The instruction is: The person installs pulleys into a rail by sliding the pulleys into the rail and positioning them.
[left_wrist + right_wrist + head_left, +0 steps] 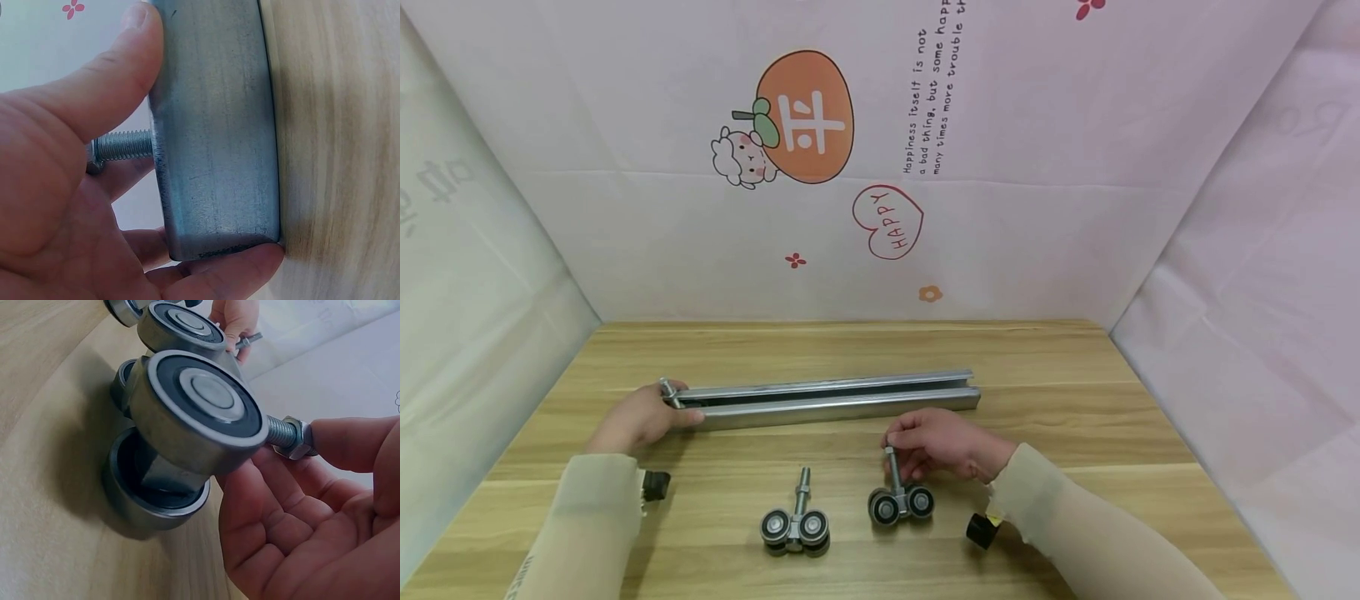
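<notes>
My left hand [643, 417] grips the left end of a metal track [842, 410], thumb along the near side and fingertips round the end face. A threaded bolt [125, 145] with a nut sticks up from the slot there, under the palm; what it joins inside is hidden. With thumb and fingers, my right hand [943, 443] pinches the bolt top of a roller trolley [901, 505], whose several wheels sit low over the table. In the right wrist view the thumb is at the trolley's nut [297, 439]. Another roller trolley [795, 530] stands to its left, bolt upward.
The wood-grain table [1037, 358] meets a printed white cloth backdrop [1000, 250] behind the track, with cloth walls on both sides. Black wrist camera pieces [982, 531] hang below the sleeves.
</notes>
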A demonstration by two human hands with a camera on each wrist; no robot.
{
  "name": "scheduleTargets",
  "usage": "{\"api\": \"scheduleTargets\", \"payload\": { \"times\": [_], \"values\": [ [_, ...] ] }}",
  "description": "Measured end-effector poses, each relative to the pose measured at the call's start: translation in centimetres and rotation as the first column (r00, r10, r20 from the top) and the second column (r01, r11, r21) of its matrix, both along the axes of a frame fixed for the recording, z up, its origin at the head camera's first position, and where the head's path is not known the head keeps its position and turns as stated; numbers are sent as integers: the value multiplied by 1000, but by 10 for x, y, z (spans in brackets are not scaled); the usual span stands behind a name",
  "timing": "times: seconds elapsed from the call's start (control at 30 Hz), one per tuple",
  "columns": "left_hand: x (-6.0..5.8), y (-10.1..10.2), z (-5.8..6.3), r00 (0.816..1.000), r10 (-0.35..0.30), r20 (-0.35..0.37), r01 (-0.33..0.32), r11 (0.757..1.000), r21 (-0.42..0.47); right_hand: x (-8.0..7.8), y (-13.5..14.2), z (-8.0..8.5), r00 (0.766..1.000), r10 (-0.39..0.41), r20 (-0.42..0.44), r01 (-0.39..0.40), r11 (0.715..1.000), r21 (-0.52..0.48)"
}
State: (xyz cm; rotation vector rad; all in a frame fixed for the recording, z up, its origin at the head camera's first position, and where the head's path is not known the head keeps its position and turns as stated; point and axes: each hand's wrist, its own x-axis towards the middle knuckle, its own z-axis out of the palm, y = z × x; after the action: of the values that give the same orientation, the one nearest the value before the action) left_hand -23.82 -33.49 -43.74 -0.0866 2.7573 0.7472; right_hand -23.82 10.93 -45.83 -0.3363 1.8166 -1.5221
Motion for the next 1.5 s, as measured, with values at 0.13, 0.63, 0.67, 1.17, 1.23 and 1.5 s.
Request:
{"api": "scheduleTargets", "payload": {
  "times": [0.13,0.63,0.67,1.17,1.23,1.5],
  "values": [
    [0,0,0,1000,-3,-6,3,1000,-1,-1,2,1,999,2,-34,-2,1000,-6],
    [-1,-1,-3,1000,2,-9,-2,1000,7,3,3,8,976,16,-215,-10,1000,29],
    [-1,-1,-3,1000,1,-9,-1,1000,8,4,3,9,973,18,-231,-10,999,36],
    [-1,-1,-2,1000,0,-7,0,1000,4,12,6,19,928,75,-365,-37,993,112],
    [-1,-1,-2,1000,0,-6,0,1000,4,13,7,20,918,89,-388,-41,991,130],
    [1,0,0,1000,-5,-12,5,1000,3,17,16,19,908,131,-397,-101,990,94]
  ]
}}
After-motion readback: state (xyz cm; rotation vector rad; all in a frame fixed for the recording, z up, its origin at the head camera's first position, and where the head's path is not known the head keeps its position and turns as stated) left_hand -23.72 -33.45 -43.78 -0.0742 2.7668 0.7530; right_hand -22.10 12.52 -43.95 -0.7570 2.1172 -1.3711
